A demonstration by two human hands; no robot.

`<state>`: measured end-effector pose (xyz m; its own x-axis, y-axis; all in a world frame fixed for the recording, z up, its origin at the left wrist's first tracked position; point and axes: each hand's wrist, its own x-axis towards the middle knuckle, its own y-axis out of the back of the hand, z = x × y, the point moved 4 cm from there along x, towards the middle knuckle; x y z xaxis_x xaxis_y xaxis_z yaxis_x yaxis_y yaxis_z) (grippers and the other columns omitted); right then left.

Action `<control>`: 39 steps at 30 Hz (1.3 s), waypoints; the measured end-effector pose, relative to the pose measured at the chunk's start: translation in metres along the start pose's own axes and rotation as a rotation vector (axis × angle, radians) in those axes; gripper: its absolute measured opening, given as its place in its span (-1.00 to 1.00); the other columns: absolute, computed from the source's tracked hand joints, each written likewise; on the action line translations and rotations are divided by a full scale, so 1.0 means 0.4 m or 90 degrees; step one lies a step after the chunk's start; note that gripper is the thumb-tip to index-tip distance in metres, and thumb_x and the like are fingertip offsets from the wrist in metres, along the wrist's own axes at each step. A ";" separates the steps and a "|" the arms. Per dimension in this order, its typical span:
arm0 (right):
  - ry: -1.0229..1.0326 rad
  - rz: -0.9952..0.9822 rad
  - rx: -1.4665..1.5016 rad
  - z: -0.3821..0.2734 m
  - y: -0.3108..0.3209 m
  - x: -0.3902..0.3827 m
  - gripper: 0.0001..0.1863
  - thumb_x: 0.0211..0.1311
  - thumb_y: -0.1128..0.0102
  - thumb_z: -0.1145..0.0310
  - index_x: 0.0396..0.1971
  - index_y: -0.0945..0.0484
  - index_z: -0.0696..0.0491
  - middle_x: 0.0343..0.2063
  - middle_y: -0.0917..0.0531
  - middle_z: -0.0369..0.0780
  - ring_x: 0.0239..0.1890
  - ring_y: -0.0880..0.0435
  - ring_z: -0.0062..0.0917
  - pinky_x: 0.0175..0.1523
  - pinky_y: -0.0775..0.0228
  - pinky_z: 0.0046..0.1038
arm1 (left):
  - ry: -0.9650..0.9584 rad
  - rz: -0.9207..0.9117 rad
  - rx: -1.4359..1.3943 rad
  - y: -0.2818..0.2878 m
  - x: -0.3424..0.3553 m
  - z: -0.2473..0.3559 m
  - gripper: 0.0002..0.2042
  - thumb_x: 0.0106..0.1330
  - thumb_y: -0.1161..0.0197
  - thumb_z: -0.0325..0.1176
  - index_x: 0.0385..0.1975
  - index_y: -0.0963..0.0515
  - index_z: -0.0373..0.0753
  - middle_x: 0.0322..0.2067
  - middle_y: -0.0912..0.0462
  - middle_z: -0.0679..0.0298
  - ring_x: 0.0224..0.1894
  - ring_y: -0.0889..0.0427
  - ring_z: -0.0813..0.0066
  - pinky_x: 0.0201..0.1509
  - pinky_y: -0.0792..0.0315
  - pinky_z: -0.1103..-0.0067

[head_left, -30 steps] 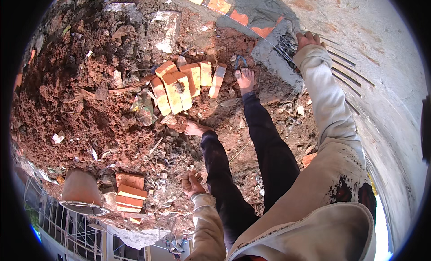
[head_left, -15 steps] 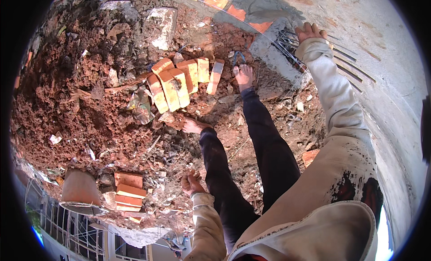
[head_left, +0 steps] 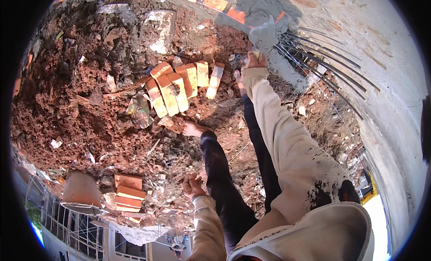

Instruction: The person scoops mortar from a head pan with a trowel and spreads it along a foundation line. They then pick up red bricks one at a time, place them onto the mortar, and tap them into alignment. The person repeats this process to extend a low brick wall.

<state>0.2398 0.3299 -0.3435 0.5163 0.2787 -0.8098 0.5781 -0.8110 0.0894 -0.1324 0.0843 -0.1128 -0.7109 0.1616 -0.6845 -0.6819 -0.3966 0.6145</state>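
My right hand [head_left: 256, 60] is wrapped round the handle of a trowel [head_left: 263, 35], out ahead of me. The trowel's blade is smeared with grey mortar and lies over the wet mortar [head_left: 278, 9] at the end of a brick course [head_left: 215, 0]. Right beside the blade, a bundle of steel rebar [head_left: 332, 59] sticks out of a concrete footing [head_left: 287, 65]. My left hand [head_left: 193, 187] hangs low near my left leg, fingers curled in, with nothing visible in it.
Several loose bricks [head_left: 173, 88] lie on the rough soil ahead of my feet. A smaller brick stack [head_left: 129, 193] sits beside an upturned bucket [head_left: 81, 189] at left. A string line [head_left: 242, 22] runs along the course. A plastered wall [head_left: 395, 81] rises at right.
My right hand has swung left and nearer, away from the rebar, bringing the trowel blade to the end of the brick course. My left hand has barely moved.
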 end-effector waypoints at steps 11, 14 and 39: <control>0.383 0.061 -0.556 -0.055 -0.146 0.014 -0.49 0.01 -0.15 0.24 -0.11 -0.32 0.29 -0.39 -0.57 0.04 -0.37 -0.57 -0.10 -0.25 -0.40 -0.28 | 0.039 -0.011 -0.039 -0.054 -0.049 -0.031 -0.81 0.23 -0.13 -0.31 -0.24 -0.47 -0.26 -0.39 -0.61 0.20 -0.55 -0.55 0.53 -0.52 -0.44 0.70; 0.380 0.047 -0.666 -0.085 -0.152 0.012 -0.47 0.03 -0.11 0.20 -0.09 -0.31 0.28 -0.36 -0.57 0.09 -0.30 -0.58 -0.06 -0.22 -0.41 -0.24 | 0.040 -0.028 -0.047 -0.079 -0.060 -0.040 -0.80 0.24 -0.13 -0.30 -0.23 -0.47 -0.26 -0.39 -0.61 0.20 -0.54 -0.55 0.54 -0.51 -0.43 0.70; 0.235 -0.049 -1.886 -0.588 -0.231 0.054 -0.44 0.14 0.11 0.13 0.21 -0.15 -0.32 0.32 -0.02 -0.25 0.32 -0.05 -0.29 0.36 0.18 -0.23 | 0.116 0.011 -0.126 -0.104 -0.101 -0.150 -0.83 0.23 -0.17 -0.29 -0.34 -0.51 -0.26 -0.42 -0.60 0.24 -0.56 -0.55 0.59 -0.52 -0.47 0.69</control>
<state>0.3461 0.5320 -0.2326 0.3366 0.4541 -0.8249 -0.5758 0.7924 0.2012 -0.0648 0.0400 -0.1343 -0.6667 -0.0049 -0.7453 -0.6108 -0.5695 0.5501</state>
